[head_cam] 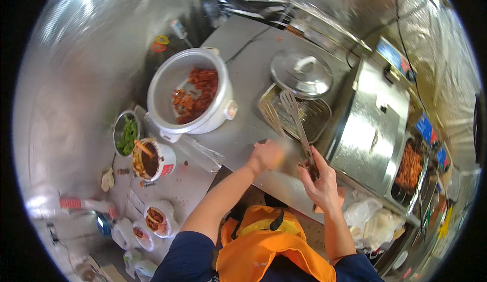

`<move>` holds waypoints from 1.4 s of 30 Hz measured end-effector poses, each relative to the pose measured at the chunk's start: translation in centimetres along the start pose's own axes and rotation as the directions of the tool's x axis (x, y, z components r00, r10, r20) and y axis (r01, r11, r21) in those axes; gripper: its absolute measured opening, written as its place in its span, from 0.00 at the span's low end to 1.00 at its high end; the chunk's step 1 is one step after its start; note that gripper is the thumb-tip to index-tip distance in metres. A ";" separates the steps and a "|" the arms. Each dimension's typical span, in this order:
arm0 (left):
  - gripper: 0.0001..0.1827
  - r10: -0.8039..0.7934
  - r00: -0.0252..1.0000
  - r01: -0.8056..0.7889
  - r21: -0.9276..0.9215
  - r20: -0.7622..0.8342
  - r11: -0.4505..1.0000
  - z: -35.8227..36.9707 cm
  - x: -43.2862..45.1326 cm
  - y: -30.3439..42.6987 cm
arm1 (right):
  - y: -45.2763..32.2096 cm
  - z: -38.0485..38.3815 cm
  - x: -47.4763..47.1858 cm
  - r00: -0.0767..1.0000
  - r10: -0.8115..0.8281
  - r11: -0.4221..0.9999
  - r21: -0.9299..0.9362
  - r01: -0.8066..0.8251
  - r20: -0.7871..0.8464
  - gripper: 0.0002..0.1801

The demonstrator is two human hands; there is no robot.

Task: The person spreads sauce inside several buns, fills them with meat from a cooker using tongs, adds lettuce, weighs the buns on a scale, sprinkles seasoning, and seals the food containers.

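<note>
My right hand [321,185] is wrapped around the hinge end of metal serving tongs [298,124]. Their two slotted heads are spread apart over a rectangular mesh tray [317,118]. Close to the tongs' lower part is my left hand [266,155], its fingertips lost in an orange and grey blur, so I cannot tell whether it holds anything. Behind the tray, partly overlapping it, rests a round metal lid [302,72] with a pale handle. To the left stands a large white cooker pot [156,95] containing reddish-brown cooked meat [199,95].
Left of the pot are a metal bowl [115,137] of green leaves and a white tub [167,162] of dark sauce. Filled bowls [158,221] stand nearer me. At right, a steel-covered warmer [357,129] adjoins a pan of shredded food [409,166]; plastic bags [374,217] lie below.
</note>
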State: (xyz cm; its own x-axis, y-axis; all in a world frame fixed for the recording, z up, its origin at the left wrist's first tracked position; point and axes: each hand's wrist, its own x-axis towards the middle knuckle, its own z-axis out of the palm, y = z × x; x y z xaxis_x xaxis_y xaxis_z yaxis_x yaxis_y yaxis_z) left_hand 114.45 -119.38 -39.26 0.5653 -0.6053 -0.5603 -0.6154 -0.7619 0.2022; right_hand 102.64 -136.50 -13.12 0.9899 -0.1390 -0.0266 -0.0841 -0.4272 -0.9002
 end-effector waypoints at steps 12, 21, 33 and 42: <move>0.46 -0.453 0.813 -0.560 -0.708 -0.367 -0.431 4.0 -26.4 -2.3 | -8.7 20.7 19.5 0.773 -0.455 0.574 -0.518 0.634 0.443 0.15; 0.59 -0.750 0.553 -0.734 -0.638 -0.364 -0.233 12.9 -47.1 -7.5 | -11.2 26.2 15.6 0.805 -0.499 0.243 -0.840 0.485 0.320 0.14; 0.58 -0.900 0.266 -0.576 -0.805 -0.345 0.138 11.0 -50.7 -13.0 | -14.3 54.2 7.1 0.732 -0.004 0.929 -0.268 0.254 0.681 0.17; 0.58 -0.968 0.040 -0.437 -0.875 -0.250 0.207 9.8 -49.0 -13.1 | -11.6 61.0 7.4 0.562 -0.388 0.605 -0.259 0.753 0.730 0.22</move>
State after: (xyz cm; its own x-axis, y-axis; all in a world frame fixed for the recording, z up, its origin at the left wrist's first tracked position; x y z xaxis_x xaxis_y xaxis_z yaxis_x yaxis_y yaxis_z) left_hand 89.41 -77.45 -22.34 0.7554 0.6551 -0.0178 0.1056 -0.0949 0.9899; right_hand 117.92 -78.09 -29.40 0.6725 0.7399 0.0173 0.6653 -0.5942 -0.4521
